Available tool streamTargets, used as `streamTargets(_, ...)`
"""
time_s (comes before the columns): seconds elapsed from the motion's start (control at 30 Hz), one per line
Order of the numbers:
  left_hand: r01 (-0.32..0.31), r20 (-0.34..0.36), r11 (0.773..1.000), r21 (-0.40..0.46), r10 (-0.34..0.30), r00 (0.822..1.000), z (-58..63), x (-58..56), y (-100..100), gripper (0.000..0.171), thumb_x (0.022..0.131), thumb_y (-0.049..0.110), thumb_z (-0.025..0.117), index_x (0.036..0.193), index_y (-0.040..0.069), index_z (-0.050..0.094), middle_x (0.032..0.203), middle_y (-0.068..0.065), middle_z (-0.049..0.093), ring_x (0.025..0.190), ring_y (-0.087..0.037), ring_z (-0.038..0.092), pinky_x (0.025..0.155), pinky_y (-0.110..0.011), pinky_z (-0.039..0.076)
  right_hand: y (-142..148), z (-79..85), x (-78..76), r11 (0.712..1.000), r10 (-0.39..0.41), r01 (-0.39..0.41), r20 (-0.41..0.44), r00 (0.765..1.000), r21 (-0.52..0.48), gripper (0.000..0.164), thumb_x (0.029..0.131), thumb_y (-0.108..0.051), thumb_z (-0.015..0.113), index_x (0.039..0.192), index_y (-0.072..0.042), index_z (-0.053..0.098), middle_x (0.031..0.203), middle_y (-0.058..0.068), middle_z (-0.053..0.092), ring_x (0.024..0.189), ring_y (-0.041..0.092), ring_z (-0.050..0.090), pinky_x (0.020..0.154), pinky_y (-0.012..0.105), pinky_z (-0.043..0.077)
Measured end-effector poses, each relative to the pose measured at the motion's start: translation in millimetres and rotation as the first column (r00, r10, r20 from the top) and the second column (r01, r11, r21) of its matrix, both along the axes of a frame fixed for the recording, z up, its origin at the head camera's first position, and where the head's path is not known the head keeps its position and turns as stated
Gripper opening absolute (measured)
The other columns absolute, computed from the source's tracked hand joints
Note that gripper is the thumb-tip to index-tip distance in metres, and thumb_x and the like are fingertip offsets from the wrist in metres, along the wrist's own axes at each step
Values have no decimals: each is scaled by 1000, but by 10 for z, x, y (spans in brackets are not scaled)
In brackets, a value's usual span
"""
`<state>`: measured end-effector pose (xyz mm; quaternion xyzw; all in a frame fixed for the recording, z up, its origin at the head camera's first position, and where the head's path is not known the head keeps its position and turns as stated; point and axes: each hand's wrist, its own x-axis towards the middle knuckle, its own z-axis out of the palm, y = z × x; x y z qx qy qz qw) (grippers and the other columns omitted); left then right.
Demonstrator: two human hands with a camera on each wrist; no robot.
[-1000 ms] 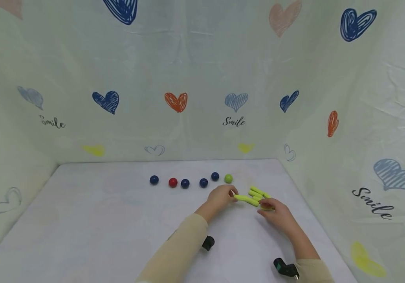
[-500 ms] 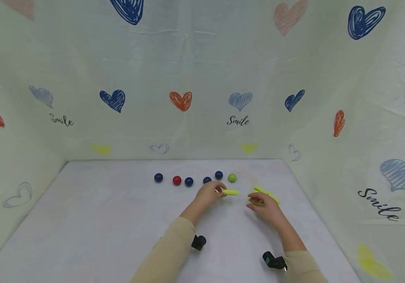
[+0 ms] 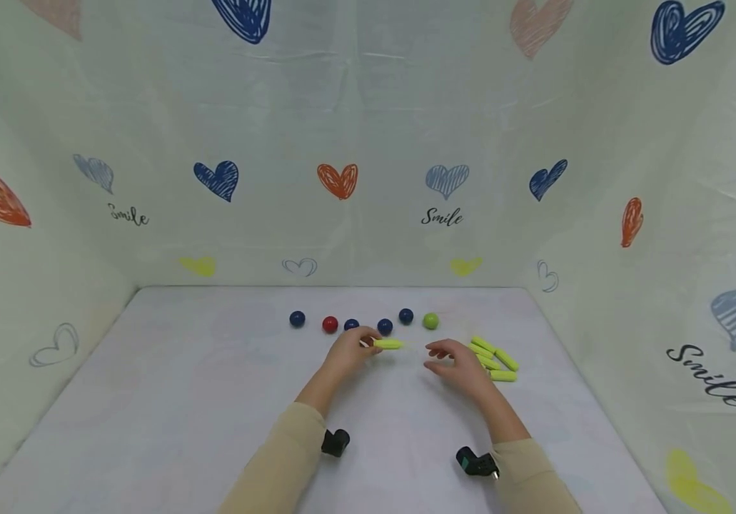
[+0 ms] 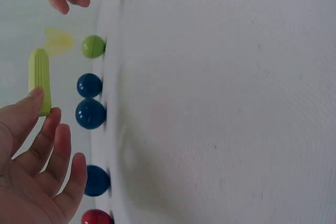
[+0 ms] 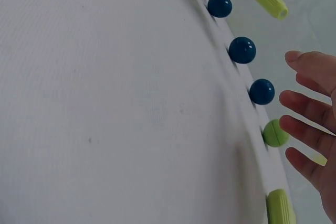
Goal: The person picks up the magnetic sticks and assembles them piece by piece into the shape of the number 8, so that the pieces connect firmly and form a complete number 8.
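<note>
My left hand (image 3: 347,353) pinches a short yellow-green ridged stick (image 3: 388,344) between thumb and index finger. In the left wrist view that stick (image 4: 40,74) stands clear of the table. My right hand (image 3: 460,368) has its fingers spread apart with nothing between them, as the right wrist view confirms. Just right of it lies a loose group of several like sticks (image 3: 504,359), partly hidden by the hand. Beyond the hands is a row of balls: a red ball (image 3: 330,325), a green ball (image 3: 430,321) and several dark blue balls, one (image 3: 351,325) partly behind my left hand.
The white table (image 3: 213,400) ends at a pale curtain (image 3: 380,128) printed with hearts and "Smile", which also hangs along both sides. Black wrist cameras (image 3: 335,442) jut inward from both forearms. The leftmost blue ball (image 3: 297,319) stands a little apart.
My left hand has carried its stick leftward, away from the group and in front of the balls. My right hand has drawn left off the sticks, uncovering several. The head view has shifted slightly.
</note>
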<state>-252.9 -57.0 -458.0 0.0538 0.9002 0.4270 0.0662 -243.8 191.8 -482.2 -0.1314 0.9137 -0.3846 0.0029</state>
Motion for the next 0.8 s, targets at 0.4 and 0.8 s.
streamTargets(0.4,-146,-26,989,21,146,989,64,200,-447,22,88,11,73,109,11,70,98,-3,64,88,-21,57,78,-34,51,-464,22,-46,995,72,-75,-42,996,-67,30,86,-14,75,114,-5,68,102,0,67,97,21,60,91,44,47)
streamTargets(0.8,-278,-34,957,79,282,959,87,336,-849,25,89,7,70,114,6,68,106,-10,65,97,-26,58,82,-37,52,-848,137,-88,985,157,-158,-24,987,-66,32,87,-15,74,115,-3,67,103,3,68,99,23,59,91,45,47)
